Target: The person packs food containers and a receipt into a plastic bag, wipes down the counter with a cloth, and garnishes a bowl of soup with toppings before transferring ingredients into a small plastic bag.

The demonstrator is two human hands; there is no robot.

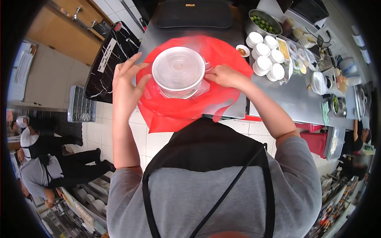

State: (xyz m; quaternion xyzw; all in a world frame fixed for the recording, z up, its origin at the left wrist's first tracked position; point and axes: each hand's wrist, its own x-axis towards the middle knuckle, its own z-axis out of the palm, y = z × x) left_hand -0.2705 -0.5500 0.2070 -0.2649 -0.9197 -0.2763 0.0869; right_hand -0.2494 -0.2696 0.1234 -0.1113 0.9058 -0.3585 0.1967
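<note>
A round white takeaway container with a translucent lid [178,68] sits in the middle of a spread red plastic bag [166,115]. Beneath its rim shows another clear piece, possibly a second container or lid. My left hand [129,79] is at the container's left side, fingers and thumb spread apart, over the bag's left edge. Beside the right rim, my right hand [225,76] has its fingers drawn together with the thumb. What lies between those fingertips is hidden. A small printed paper [200,89] is partly visible at the container's lower right.
On the steel counter [283,97] to the right stand stacks of white lidded cups [262,63], a small bowl of reddish bits [242,50] and a metal bowl of green limes [264,23]. A black tray [193,14] lies behind. Two people [51,170] stand at left.
</note>
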